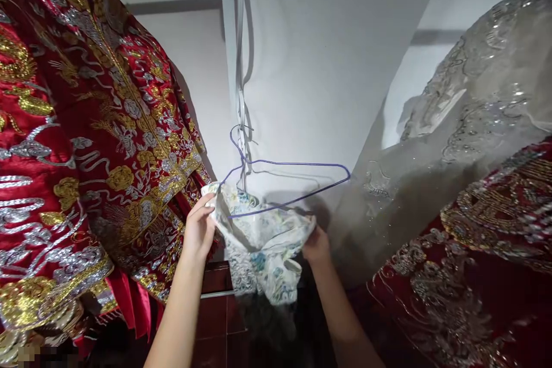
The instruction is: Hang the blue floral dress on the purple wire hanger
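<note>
A purple wire hanger (297, 163) hangs by its hook from a white cord or pole against the wall. Its left arm runs into the opening of a white floral garment (263, 236) with blue and green print; the right arm is bare, outside the cloth. My left hand (200, 224) pinches the garment's upper left edge, beside the hanger's left end. On the other side my right hand (317, 244) grips the garment's right edge, below the hanger's bottom bar; its fingers are partly hidden by the cloth.
Red embroidered jackets (129, 115) with gold and silver thread hang close on the left. To the right are a sheer beaded white dress (487, 80) and a dark red embroidered garment (466, 276). Dark reddish tiles (214, 313) show below.
</note>
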Motion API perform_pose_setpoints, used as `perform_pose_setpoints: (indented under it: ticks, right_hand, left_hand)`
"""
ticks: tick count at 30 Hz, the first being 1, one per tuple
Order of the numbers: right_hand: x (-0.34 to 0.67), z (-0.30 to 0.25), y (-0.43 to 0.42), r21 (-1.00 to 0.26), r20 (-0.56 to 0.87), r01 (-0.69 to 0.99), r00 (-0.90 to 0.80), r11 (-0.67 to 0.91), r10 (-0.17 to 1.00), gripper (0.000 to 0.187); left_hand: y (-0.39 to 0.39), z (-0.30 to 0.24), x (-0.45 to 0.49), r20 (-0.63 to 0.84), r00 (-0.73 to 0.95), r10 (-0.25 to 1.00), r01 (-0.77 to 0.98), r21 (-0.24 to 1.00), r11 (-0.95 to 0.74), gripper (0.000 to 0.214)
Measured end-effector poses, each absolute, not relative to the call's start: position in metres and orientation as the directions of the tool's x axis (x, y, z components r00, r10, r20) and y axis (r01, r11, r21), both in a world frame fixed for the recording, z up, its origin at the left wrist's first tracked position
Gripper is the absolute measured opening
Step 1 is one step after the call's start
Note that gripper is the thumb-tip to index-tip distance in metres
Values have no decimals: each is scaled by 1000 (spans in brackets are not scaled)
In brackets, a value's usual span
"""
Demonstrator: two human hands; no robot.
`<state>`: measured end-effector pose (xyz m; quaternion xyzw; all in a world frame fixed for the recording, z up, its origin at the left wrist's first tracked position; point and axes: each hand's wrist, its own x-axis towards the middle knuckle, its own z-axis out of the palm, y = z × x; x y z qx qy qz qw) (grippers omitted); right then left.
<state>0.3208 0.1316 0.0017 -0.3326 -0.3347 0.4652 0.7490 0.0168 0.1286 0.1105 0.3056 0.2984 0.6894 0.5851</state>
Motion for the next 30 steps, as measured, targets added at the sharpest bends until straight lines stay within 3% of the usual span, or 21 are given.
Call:
perform_pose_setpoints:
  ticks: [6, 10, 13, 18, 20, 23, 26, 28, 30]
  right_hand:
    - [258, -30, 123, -936, -28, -352, 6, -24, 1000, 21]
    - [198, -28, 95, -951, -137, -216, -353, -223, 926, 30]
    - [161, -16, 71, -929, -158, -192, -567, -317, 808, 36]
    - [157, 1, 56, -855, -266, -249, -545, -456, 795, 58]
    - [172, 5, 49, -849, -262, -305, -467, -431, 845, 50]
    - [201, 18, 27, -882, -216, -303, -421, -361, 881, 30]
    - [227, 41, -1, -932, -227, -69, -653, -355, 723, 32]
    - [240, 60, -13, -955, -263, 132, -788, -265, 556, 29]
    - [253, 79, -16, -965, -259, 245, -821, -96, 509, 25]
  left_hand:
    - [73, 67, -18, -81, -254, 964, -715, 687, -130, 26]
    - [31, 36, 1, -93, -264, 960, -633, 768, -100, 22]
    - [-1, 29, 26, -40, -87, 995, -427, 904, -1, 19]
    - [-45, 46, 39, 14, 387, 922, -25, 1000, -4, 24]
    - [-54, 59, 30, 16, 440, 898, 92, 994, -63, 20]
    - [-53, 77, 14, 107, 328, 939, 153, 974, -165, 18]
    - [-42, 82, 8, 186, 274, 944, 169, 957, -237, 29]
    - [-38, 77, 12, 115, 442, 889, 198, 955, -222, 34]
    - [-38, 67, 17, -23, 637, 771, 270, 943, -195, 30]
